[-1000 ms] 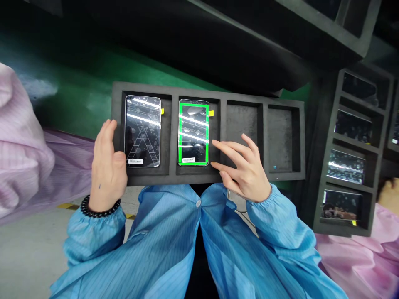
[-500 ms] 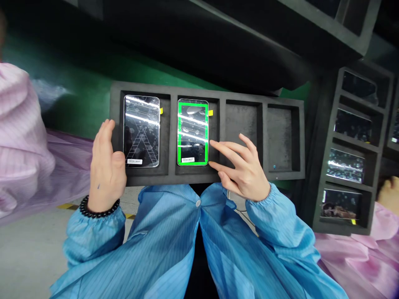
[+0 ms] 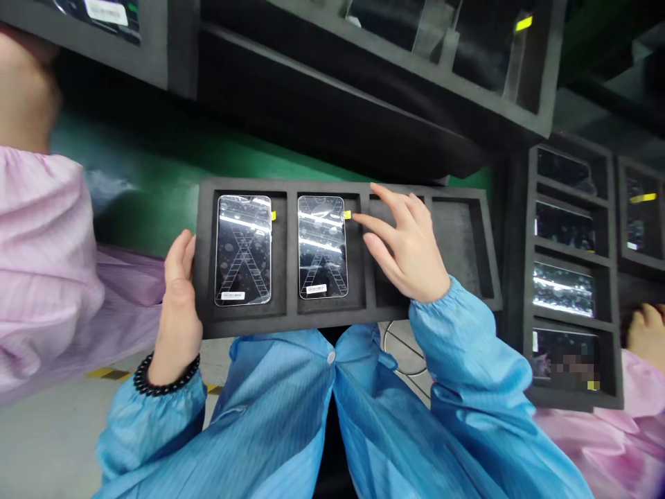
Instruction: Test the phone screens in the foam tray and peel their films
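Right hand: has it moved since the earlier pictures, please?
Yes: the right hand slid along the second phone from its near end to the far yellow tab.

A green counter (image 3: 145, 173) is seen running across the back, dimly lit; dark foam shelving (image 3: 332, 118) is stacked above it, with a yellow tab (image 3: 524, 23) picked out up top; white glare is caught on the glossy panels of a tall foam rack (image 3: 524, 277) stood at the right; grey floor (image 3: 46, 443) is glimpsed lower left, marked by yellow-and-black tape (image 3: 107, 373); a pink sleeve (image 3: 46, 263) is placed at the left edge, another pink sleeve (image 3: 597, 436) at the lower right.
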Available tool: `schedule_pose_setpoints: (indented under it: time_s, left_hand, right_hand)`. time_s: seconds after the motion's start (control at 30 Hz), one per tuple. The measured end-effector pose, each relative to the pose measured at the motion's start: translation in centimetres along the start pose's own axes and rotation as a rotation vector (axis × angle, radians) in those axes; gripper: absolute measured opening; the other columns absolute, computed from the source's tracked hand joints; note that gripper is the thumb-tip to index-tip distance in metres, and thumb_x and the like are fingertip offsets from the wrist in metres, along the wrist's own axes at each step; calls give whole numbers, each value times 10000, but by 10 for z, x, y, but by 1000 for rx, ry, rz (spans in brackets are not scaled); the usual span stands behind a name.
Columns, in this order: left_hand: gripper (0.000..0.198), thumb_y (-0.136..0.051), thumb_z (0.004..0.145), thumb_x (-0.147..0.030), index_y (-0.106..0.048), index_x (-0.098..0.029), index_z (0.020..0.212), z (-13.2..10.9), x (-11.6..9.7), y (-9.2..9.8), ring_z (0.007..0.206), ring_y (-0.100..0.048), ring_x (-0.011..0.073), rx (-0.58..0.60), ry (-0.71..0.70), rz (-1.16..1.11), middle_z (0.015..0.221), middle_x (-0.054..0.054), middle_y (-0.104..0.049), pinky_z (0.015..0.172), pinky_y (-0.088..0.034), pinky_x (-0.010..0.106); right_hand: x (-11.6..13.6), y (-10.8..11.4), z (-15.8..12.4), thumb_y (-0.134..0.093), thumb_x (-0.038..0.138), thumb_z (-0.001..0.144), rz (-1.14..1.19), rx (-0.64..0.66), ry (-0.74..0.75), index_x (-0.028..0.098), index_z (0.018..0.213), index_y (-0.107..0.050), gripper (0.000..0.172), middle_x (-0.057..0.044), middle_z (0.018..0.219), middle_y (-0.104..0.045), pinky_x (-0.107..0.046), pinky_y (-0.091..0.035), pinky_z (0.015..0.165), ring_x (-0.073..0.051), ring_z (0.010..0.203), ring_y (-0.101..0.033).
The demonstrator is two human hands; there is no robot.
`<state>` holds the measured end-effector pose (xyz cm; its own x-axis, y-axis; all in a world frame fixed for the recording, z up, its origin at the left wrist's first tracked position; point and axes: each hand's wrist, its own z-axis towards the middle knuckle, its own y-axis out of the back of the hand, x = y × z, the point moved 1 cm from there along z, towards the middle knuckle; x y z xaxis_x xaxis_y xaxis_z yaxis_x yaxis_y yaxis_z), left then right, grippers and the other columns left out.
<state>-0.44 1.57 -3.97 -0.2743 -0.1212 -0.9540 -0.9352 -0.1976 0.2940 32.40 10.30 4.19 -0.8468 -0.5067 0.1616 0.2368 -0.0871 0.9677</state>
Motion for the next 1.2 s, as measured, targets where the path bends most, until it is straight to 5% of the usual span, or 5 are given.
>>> schedule_pose_setpoints:
  time_s: [0.27, 1.2]
  left_hand:
    - [719, -326, 980, -725, -311, -367, 1604, 5, 3, 1, 1563, -325, 259, 4, -30, 65, 1661, 44, -388, 1327, -197, 481]
    - [755, -293, 983, -741, -307, -321, 1611, 4, -4, 0, 1569, -308, 247, -1, -38, 87, 1666, 61, -372, 1333, -179, 474]
  right_hand:
    - [-8, -27, 38, -402, 377, 1074, -75, 66, -1, 220, 1290, -697, 397, -131, 1628, -445, -630, -324, 1208, -324, 1407, -490]
    - [50, -12, -8, -450, 239, 1033, 24, 109, 234, 186, 1149, -759, 334, -128, 1564, -536, -584, -335, 1210, -289, 1344, -552]
